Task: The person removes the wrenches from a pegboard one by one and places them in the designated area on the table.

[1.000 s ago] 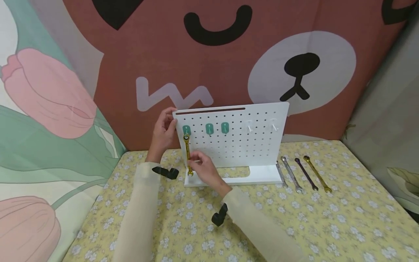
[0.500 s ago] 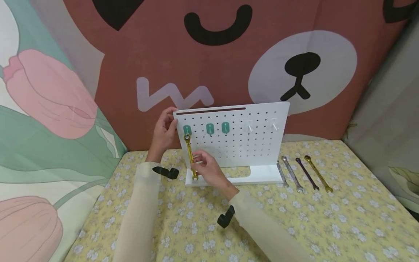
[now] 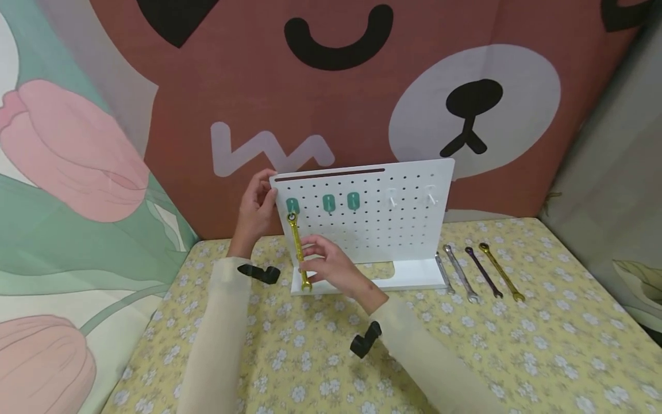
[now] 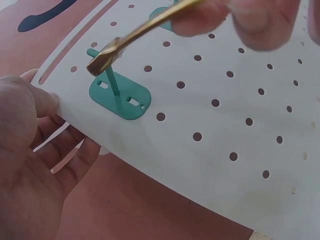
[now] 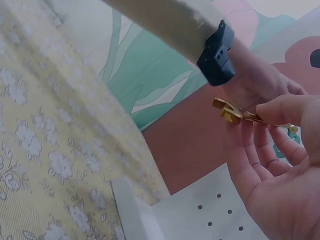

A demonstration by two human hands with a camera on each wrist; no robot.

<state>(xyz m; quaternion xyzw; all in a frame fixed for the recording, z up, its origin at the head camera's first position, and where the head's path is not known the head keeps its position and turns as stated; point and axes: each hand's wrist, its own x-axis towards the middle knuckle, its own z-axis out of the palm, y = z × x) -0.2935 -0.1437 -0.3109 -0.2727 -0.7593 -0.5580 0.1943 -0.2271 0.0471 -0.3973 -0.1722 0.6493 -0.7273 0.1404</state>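
Observation:
My right hand pinches a gold combination wrench by its lower shank, thumb against fingers. The wrench slopes down in front of the white pegboard, open end lowest. Its ring end is at the leftmost teal hook; in the left wrist view the hook's upturned tip shows just past the ring. My left hand grips the board's upper left edge, thumb in front and fingers behind. In the right wrist view the wrench's open end juts out beyond my thumb.
Two more teal hooks and two clear hooks line the board. Right of the board's base, several wrenches lie on the flowered cloth: silver, purple and gold. A printed fabric backdrop stands close behind.
The wrench's lower end has swung slightly right and toward me, and my right hand has moved the same way with it. My left hand stays on the board's edge.

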